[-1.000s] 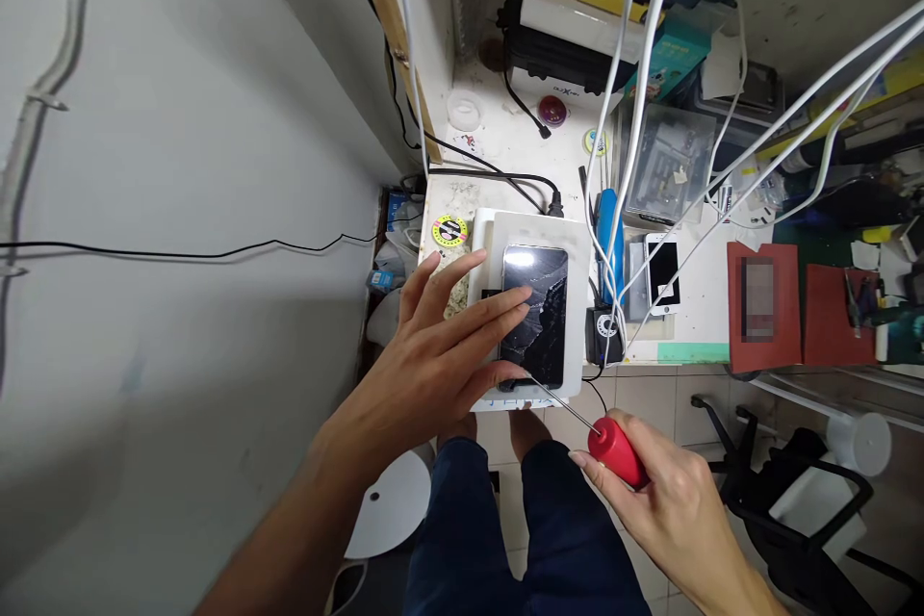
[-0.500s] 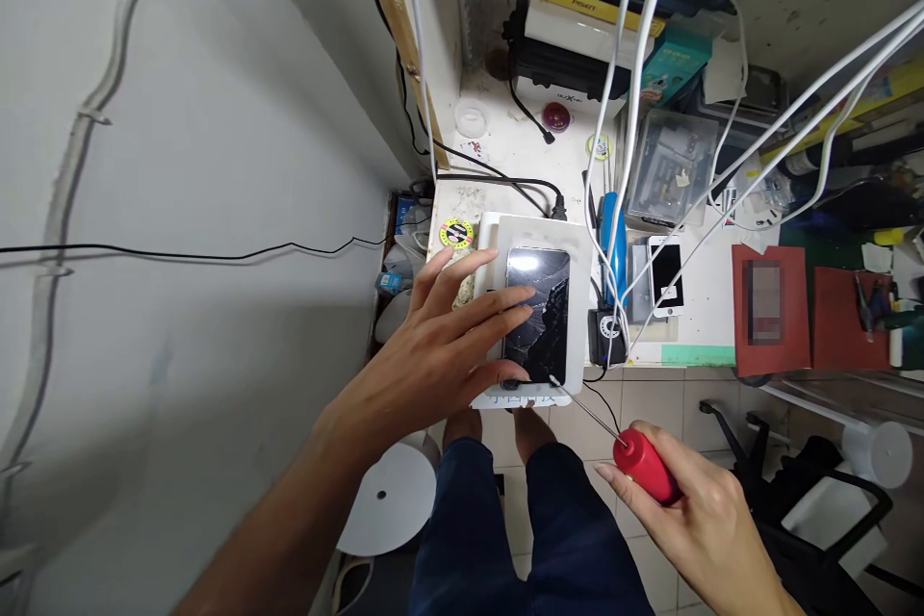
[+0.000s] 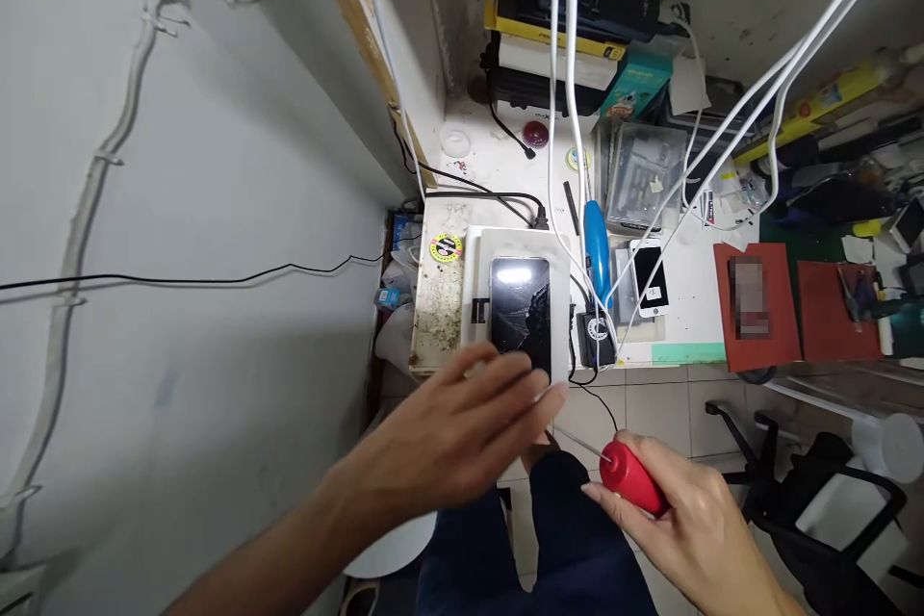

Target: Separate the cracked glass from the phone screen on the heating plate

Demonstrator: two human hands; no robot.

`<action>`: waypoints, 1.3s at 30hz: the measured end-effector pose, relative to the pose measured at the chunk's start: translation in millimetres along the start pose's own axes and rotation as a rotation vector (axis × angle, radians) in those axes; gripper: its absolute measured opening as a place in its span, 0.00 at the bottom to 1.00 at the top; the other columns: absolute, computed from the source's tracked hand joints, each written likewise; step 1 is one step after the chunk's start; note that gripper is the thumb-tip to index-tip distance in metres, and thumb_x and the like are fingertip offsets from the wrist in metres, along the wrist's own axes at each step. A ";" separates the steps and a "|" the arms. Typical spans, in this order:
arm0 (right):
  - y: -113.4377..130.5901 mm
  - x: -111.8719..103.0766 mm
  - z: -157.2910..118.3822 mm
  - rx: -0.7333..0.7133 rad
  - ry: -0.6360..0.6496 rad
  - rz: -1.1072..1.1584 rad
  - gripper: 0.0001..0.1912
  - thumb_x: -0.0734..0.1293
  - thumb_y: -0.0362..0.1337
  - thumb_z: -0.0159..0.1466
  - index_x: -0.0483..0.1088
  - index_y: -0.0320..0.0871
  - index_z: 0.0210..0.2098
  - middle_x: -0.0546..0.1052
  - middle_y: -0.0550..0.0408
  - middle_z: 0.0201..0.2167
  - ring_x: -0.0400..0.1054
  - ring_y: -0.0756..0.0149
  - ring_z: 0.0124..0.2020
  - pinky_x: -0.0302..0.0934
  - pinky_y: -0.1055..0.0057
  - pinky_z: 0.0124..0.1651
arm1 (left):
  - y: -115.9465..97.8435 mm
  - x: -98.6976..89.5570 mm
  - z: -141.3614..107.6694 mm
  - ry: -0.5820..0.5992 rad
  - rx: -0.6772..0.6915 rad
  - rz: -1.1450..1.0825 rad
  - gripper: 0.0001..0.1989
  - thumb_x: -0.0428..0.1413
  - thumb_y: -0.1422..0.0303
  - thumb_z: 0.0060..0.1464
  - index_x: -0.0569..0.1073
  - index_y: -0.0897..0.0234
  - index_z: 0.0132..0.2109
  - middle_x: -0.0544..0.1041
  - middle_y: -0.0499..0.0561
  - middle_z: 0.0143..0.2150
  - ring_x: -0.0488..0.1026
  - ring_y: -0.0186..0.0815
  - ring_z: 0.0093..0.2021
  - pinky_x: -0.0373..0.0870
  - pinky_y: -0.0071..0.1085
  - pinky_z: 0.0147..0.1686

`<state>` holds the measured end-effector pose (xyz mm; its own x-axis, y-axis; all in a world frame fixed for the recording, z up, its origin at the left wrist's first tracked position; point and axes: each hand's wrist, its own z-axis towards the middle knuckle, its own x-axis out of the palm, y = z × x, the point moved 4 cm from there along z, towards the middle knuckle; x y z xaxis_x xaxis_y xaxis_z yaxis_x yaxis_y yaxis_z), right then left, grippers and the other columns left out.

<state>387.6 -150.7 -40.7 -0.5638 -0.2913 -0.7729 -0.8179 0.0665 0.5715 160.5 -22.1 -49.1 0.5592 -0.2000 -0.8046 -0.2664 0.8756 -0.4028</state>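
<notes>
A smartphone (image 3: 518, 303) with a badly cracked black screen lies face up on a white heating plate or pad (image 3: 559, 308) at the table's front edge. My left hand (image 3: 483, 414), a little blurred, covers the phone's lower end; its fingers are stretched out and holding nothing visible. In my right hand (image 3: 679, 500), to the right and in front of the table, is a red-handled tool (image 3: 631, 478) with a thin metal shaft, gripped by its handle. The shaft points up-left toward my left hand, which hides its tip.
White cables (image 3: 570, 67) hang across the work area. Right of the pad are a blue-handled tool (image 3: 598, 250), a black adapter box (image 3: 596, 335), a white phone (image 3: 650, 277) and a clear parts box (image 3: 645, 175). Red mats (image 3: 783, 346) lie farther right. A black chair (image 3: 815, 491) stands below.
My left hand has slid down from the middle of the phone's screen to its lower end. The tool's tip has come away from the phone's lower edge, and the view has shifted slightly.
</notes>
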 end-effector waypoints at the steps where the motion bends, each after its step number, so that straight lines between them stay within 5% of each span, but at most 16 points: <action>1: 2.6 -2.0 -0.3 -0.035 0.008 -0.010 0.12 0.70 0.47 0.75 0.71 0.47 0.49 0.72 0.62 0.28 0.67 0.71 0.23 0.62 0.74 0.25 | -9.5 -0.5 -1.4 0.010 0.023 0.002 0.08 0.57 0.76 0.71 0.79 0.71 0.53 0.86 0.56 0.47 0.79 0.43 0.50 0.76 0.43 0.52; 4: 9.4 -8.7 -2.4 -0.150 0.043 -0.045 0.13 0.69 0.46 0.76 0.72 0.43 0.52 0.74 0.58 0.30 0.70 0.70 0.25 0.64 0.73 0.27 | -29.9 -6.2 -11.6 -0.030 0.038 -0.023 0.10 0.53 0.79 0.70 0.80 0.73 0.46 0.84 0.55 0.38 0.79 0.41 0.40 0.77 0.40 0.44; 12: 17.4 -20.3 -5.9 -0.323 0.061 -0.075 0.14 0.67 0.45 0.78 0.73 0.42 0.55 0.75 0.58 0.28 0.72 0.69 0.25 0.66 0.72 0.28 | -50.2 -22.0 -61.6 -0.063 -0.043 -0.079 0.10 0.56 0.79 0.64 0.82 0.68 0.46 0.84 0.55 0.36 0.81 0.43 0.37 0.79 0.40 0.34; 15: 2.8 -23.2 -9.0 -0.291 -0.002 -0.105 0.12 0.70 0.44 0.76 0.73 0.43 0.54 0.75 0.58 0.28 0.72 0.69 0.24 0.66 0.72 0.28 | -25.0 -27.4 -83.2 -0.181 -0.197 -0.055 0.13 0.54 0.78 0.67 0.81 0.61 0.50 0.87 0.53 0.42 0.84 0.42 0.42 0.83 0.39 0.42; 18: -10.1 -23.8 -10.2 -0.245 -0.096 -0.166 0.13 0.71 0.44 0.74 0.72 0.44 0.52 0.77 0.56 0.31 0.74 0.68 0.25 0.68 0.72 0.29 | 21.2 -25.0 -97.7 -0.289 -0.573 0.005 0.12 0.56 0.75 0.70 0.81 0.55 0.52 0.87 0.46 0.38 0.84 0.34 0.37 0.80 0.31 0.41; 21: -6.5 -16.5 -7.2 -0.240 -0.112 -0.148 0.15 0.72 0.47 0.74 0.72 0.44 0.52 0.79 0.56 0.31 0.74 0.67 0.24 0.69 0.72 0.28 | 59.7 -1.8 -95.5 -0.194 -0.835 -0.049 0.13 0.52 0.67 0.75 0.81 0.57 0.46 0.85 0.42 0.31 0.80 0.29 0.27 0.74 0.25 0.33; 26: 5.4 -4.9 -0.7 -0.239 -0.122 -0.116 0.15 0.71 0.47 0.75 0.70 0.44 0.52 0.80 0.55 0.31 0.75 0.67 0.24 0.70 0.72 0.28 | 86.1 37.1 -78.1 -0.129 -0.919 -0.039 0.17 0.51 0.64 0.75 0.81 0.59 0.40 0.80 0.43 0.24 0.77 0.31 0.23 0.70 0.26 0.30; 30: 0.8 -3.5 -1.2 -0.204 -0.122 -0.114 0.16 0.72 0.47 0.74 0.71 0.45 0.52 0.80 0.56 0.32 0.75 0.67 0.25 0.70 0.73 0.29 | 89.0 47.7 -71.3 -0.136 -0.913 -0.010 0.17 0.49 0.64 0.75 0.82 0.61 0.56 0.85 0.55 0.44 0.83 0.40 0.43 0.77 0.32 0.44; 33: -1.9 -3.2 -3.0 -0.186 -0.118 -0.097 0.16 0.73 0.47 0.73 0.71 0.44 0.54 0.79 0.57 0.32 0.74 0.68 0.25 0.70 0.73 0.29 | 87.8 51.0 -68.9 -0.119 -0.881 -0.017 0.20 0.48 0.69 0.73 0.77 0.63 0.64 0.85 0.57 0.50 0.83 0.42 0.47 0.79 0.36 0.47; 39: -2.7 -0.8 -3.3 -0.161 -0.121 -0.059 0.16 0.74 0.47 0.72 0.71 0.45 0.53 0.78 0.57 0.31 0.73 0.68 0.24 0.70 0.74 0.28 | 89.8 53.7 -68.4 -0.197 -0.889 0.001 0.14 0.52 0.69 0.72 0.82 0.60 0.52 0.88 0.54 0.48 0.86 0.41 0.47 0.82 0.36 0.48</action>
<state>390.7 -153.8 -40.7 -0.5330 -0.1728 -0.8283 -0.8265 -0.1035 0.5534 112.9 15.8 -158.3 0.6608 -0.0486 -0.7490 -0.7286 0.1977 -0.6557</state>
